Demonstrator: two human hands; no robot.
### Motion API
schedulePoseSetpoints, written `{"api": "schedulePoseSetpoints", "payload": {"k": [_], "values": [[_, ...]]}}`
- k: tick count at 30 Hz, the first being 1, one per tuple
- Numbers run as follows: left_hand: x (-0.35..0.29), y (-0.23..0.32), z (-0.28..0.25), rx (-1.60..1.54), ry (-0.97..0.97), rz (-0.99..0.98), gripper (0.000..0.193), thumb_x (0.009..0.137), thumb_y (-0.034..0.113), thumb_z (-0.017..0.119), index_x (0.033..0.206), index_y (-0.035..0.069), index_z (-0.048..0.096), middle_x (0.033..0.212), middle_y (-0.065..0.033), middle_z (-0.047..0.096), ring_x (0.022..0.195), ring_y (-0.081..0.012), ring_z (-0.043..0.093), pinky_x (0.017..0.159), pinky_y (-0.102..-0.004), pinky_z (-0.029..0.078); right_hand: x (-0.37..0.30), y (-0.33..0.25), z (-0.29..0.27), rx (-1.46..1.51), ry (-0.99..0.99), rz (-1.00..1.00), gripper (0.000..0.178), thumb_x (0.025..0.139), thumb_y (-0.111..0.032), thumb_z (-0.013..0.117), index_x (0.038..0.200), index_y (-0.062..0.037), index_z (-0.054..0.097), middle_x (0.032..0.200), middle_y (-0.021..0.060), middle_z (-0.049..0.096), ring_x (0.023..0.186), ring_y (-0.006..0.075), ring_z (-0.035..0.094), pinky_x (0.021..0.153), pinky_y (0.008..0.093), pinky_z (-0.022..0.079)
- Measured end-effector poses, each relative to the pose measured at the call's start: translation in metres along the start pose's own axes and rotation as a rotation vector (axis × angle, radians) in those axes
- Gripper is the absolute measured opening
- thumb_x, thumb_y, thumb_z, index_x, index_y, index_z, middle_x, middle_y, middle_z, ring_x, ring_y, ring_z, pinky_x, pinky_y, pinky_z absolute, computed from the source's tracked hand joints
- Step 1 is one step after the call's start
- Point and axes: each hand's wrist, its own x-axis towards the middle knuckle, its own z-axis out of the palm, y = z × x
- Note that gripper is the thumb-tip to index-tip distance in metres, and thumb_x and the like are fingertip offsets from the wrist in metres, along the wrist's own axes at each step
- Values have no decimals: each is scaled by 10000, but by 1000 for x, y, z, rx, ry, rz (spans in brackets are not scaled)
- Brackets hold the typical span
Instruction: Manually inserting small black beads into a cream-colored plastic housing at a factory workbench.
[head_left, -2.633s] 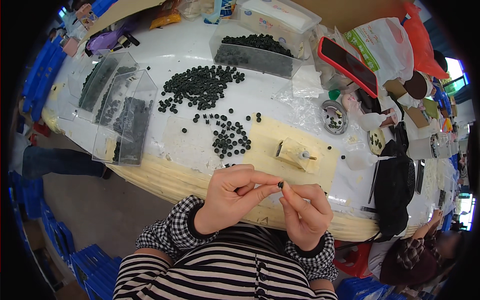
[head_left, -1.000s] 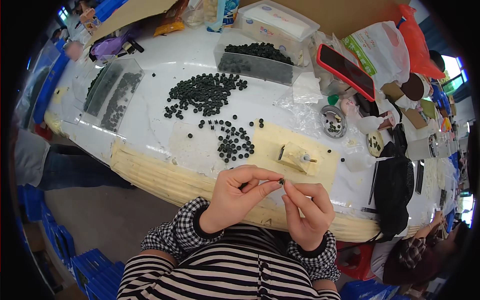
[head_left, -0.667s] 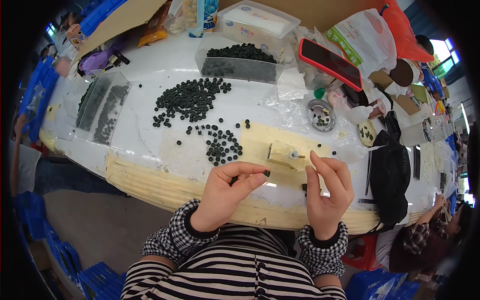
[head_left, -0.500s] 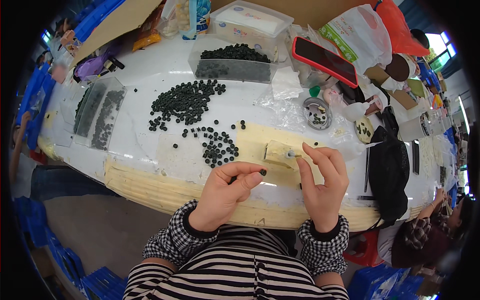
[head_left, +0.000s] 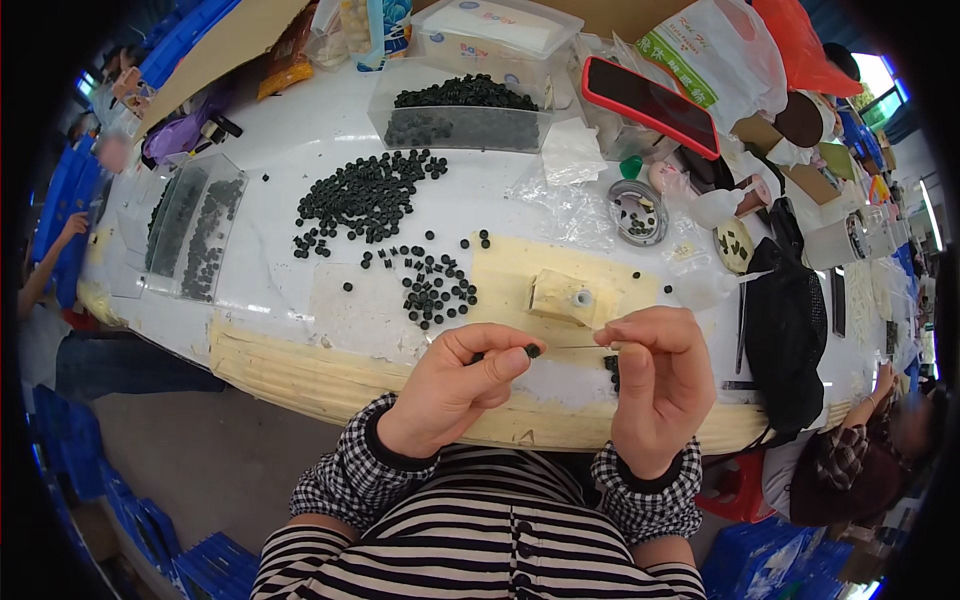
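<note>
My left hand pinches a small black round part between thumb and forefinger. In my right hand, closed at thumb and fingers, is a thin needle-like tool. Its fine shaft points left toward the black part; whether the tip touches it I cannot tell. Just beyond both hands sits a cream-coloured block with a round grey hole or socket. Several more black parts lie beside my right fingers, partly hidden by them. Loose black parts are scattered beyond my left hand.
A larger heap of black parts lies farther back, before a clear bin of them. Another clear box stands left. To the right are a red-edged phone, a round dish and a black bag.
My right hand has drawn the needle-like tool from the cream block and brought it nearer me, pointing at the part in my left hand. The left hand has barely moved.
</note>
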Motion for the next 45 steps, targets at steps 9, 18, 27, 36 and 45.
{"api": "schedulePoseSetpoints", "payload": {"k": [9,18,27,36,45], "values": [[-1,-2,0,-22,15,-18,181,930,103,628,1088,24,670,640,79,482,496,-14,280,447,-201,214,-5,5,15,282,-98,166,117,962,-44,533,1007,64,539,921,124,623,835,183,682,731,260,551],[0,-3,0,-21,17,-8,180,930,101,628,1087,25,670,644,77,486,497,-13,280,444,-200,211,-4,5,14,224,-122,135,103,949,-27,552,998,63,543,921,131,634,818,183,683,724,263,553],[-1,1,6,408,176,228,176,872,57,682,1042,22,703,605,83,434,512,-20,316,469,-187,243,-2,4,14,282,132,232,80,920,-20,599,960,45,574,879,120,640,830,178,669,744,272,534],[-2,3,12,1063,305,739,240,770,-21,743,1000,45,733,547,32,352,505,-61,322,482,-229,267,10,25,7,-547,1,-126,125,790,-3,707,885,1,626,852,112,635,771,258,608,665,332,488],[-3,2,11,1056,326,747,231,767,-13,746,990,50,737,542,29,348,496,-70,328,476,-238,269,-2,4,3,-523,-47,-101,284,751,5,713,1034,-18,691,872,91,624,779,256,565,678,337,456]]}}
